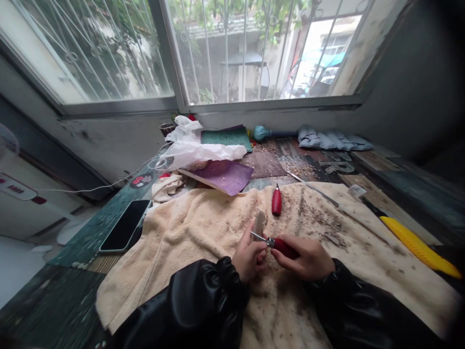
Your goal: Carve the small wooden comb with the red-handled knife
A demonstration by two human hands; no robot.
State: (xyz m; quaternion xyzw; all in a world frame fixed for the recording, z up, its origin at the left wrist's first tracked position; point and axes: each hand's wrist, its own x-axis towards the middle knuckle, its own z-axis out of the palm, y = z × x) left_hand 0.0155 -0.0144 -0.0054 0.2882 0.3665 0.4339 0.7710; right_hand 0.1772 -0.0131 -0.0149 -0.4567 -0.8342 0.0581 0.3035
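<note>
My left hand (249, 255) is closed round a small pale piece of wood (258, 224) held upright over a beige towel (189, 237). My right hand (307, 257) grips a red-handled carving tool (281, 246), and its thin metal blade points left against the wood. A second red-handled tool (276, 201) lies on the towel just beyond my hands. Wood shavings (316, 213) are scattered over the towel, thickest to the right. Both arms wear shiny black sleeves.
A dark phone (125, 226) lies at the towel's left edge. Behind are a purple sheet (225, 175), a white plastic bag (198, 150), a green cutting mat (227, 138) and grey cloth (329, 140). A yellow tool (417, 247) lies at right. A barred window stands behind.
</note>
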